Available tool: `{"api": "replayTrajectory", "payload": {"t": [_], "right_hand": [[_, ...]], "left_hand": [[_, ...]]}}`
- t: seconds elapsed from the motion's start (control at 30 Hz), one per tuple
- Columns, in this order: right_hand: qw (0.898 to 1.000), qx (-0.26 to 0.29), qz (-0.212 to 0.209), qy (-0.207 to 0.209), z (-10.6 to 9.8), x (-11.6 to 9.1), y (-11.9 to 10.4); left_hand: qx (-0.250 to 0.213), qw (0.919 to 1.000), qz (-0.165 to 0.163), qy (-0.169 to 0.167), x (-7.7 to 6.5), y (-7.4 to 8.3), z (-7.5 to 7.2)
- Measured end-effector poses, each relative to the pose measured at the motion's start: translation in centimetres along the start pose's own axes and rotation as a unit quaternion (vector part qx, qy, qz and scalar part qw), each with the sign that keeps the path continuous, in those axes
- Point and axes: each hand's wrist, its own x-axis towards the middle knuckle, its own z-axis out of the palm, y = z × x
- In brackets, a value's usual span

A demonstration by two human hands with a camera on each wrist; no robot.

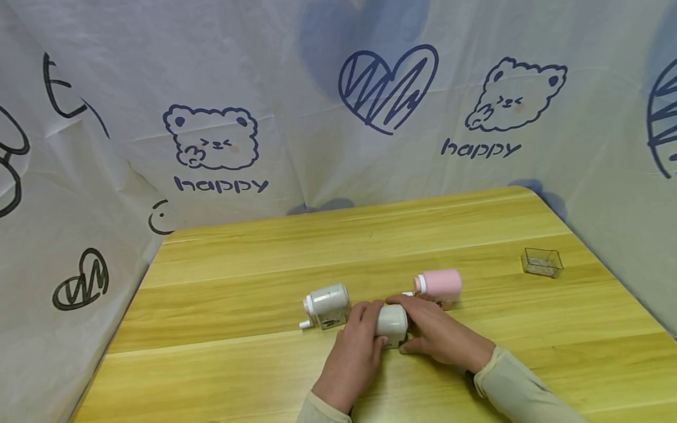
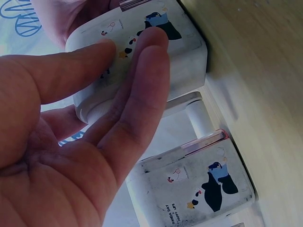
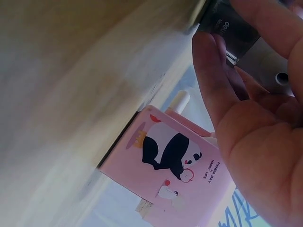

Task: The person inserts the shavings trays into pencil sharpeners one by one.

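Note:
Both hands hold a whitish hand-crank pencil sharpener (image 1: 392, 321) between them at the table's front middle. The left hand (image 1: 355, 346) grips it from the left, and in the left wrist view its thumb and fingertips lie against the panda-printed side (image 2: 180, 56). From the right, the right hand (image 1: 436, 329) curls its fingers round it; a dark part marked "deli" (image 3: 227, 28) shows there. Left of the hands lies a second whitish sharpener (image 1: 329, 302) with a white crank knob. Just behind the right hand is a pink panda-printed sharpener (image 1: 443, 284).
A small clear open box (image 1: 542, 264) stands on the right side of the wooden table (image 1: 254, 258). White cloth (image 1: 301, 117) with bear and heart drawings hangs behind and at both sides of the table.

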Motion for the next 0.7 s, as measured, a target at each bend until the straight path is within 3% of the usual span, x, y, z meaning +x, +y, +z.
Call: {"api": "replayTrajectory", "payload": {"t": [0.7], "right_hand": [[1.000,0.010,0.009,-0.004,0.08,0.34,-0.24]], "left_hand": [[-0.006,1.0000,0.002,0.000,-0.02,-0.04,-0.08]]}}
